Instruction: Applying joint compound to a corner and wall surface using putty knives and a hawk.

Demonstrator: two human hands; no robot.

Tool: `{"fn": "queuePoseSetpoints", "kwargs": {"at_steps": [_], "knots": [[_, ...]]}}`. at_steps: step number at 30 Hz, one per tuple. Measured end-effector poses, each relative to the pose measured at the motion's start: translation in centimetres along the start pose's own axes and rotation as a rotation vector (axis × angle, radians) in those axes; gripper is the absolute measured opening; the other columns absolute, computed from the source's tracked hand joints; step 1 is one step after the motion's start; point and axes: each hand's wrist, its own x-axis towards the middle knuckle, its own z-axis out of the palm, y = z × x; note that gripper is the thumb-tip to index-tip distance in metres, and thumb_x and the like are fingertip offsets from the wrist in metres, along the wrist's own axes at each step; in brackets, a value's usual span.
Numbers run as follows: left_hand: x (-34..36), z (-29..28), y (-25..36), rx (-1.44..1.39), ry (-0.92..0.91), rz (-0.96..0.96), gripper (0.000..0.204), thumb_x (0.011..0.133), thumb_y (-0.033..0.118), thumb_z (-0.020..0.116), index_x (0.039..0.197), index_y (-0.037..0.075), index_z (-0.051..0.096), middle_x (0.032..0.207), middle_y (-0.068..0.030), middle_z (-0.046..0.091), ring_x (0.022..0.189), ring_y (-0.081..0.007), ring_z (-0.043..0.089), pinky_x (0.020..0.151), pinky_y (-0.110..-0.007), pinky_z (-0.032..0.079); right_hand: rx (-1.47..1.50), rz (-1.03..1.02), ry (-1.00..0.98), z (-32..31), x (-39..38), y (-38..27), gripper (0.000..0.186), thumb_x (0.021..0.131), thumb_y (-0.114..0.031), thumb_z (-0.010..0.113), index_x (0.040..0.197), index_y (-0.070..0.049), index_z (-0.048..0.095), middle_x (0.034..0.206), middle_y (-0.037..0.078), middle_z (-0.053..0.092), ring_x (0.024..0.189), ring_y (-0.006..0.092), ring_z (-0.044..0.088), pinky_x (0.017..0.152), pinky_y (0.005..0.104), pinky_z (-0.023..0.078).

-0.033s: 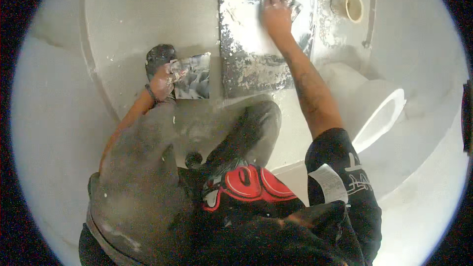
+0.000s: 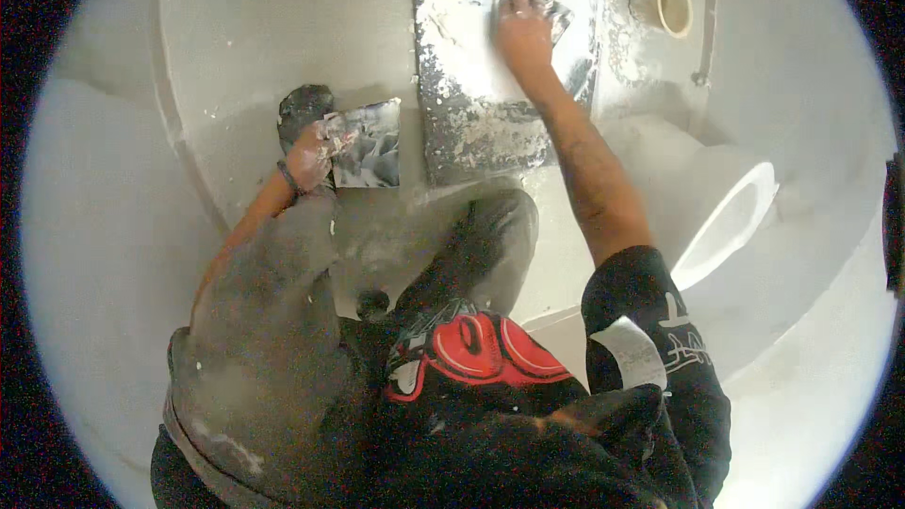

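My left hand (image 2: 307, 158), smeared with white, is closed on the edge of a flat, square-edged metal scraper (image 2: 370, 146) beside my dark shoe (image 2: 306, 106). Farther off, my right hand (image 2: 524, 33) is bent over a dark-edged scraper (image 2: 562, 23), mostly hidden by the fingers. That hand is down in a heap of wet white plaster (image 2: 462, 33), with white paste on its fingers. Under the plaster lies a dark, crusted board (image 2: 485, 137), stretching away from me.
A cream-coloured ladle (image 2: 673, 9) lies at the far right of the board. To the right is a white toilet-like fixture (image 2: 726, 217) with an open rim. Dried white splashes mark the pale floor (image 2: 236, 28). My bent legs (image 2: 424, 236) are close to the board's near end.
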Motion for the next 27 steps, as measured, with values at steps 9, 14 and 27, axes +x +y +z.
{"fn": "queuePoseSetpoints", "kwargs": {"at_steps": [9, 14, 27], "knots": [[0.2, 0.8, 0.3, -0.156, -0.055, 0.035, 0.034, 0.072, -0.002, 0.051, 0.105, -0.005, 0.046, 0.105, -0.0093, 0.053, 0.098, -0.0169, 0.051, 0.091, -0.029, 0.038, 0.583, 0.112, -0.135, -2.6, -0.9, 7.7, 0.031, 0.068, -0.018, 0.058, 0.085, 0.007, 0.057, 0.075, 0.02, 0.059, 0.067, 0.0318, 0.059, 0.061, 0.0363, 0.048], [0.8, 2.9, 2.7, -0.323, -0.057, 0.05, 0.037, 0.072, -0.005, 0.05, 0.108, -0.003, 0.044, 0.105, -0.0114, 0.053, 0.099, -0.0198, 0.052, 0.09, -0.03, 0.039, 0.369, 0.437, -0.236, 1.6, 4.4, 13.9, 0.021, 0.068, -0.014, 0.052, 0.075, 0.003, 0.062, 0.075, 0.019, 0.06, 0.069, 0.0276, 0.06, 0.061, 0.0352, 0.048], [0.6, 0.8, -0.1, -0.213, -0.042, 0.104, 0.032, 0.072, 0.003, 0.051, 0.103, -0.004, 0.049, 0.099, -0.0052, 0.055, 0.087, -0.0137, 0.053, 0.083, -0.026, 0.041, 0.342, -0.099, -0.37, -3.0, 2.2, 5.0, 0.024, 0.071, -0.017, 0.057, 0.094, -0.012, 0.062, 0.087, 0.013, 0.058, 0.074, 0.0315, 0.058, 0.069, 0.0388, 0.047]]}}
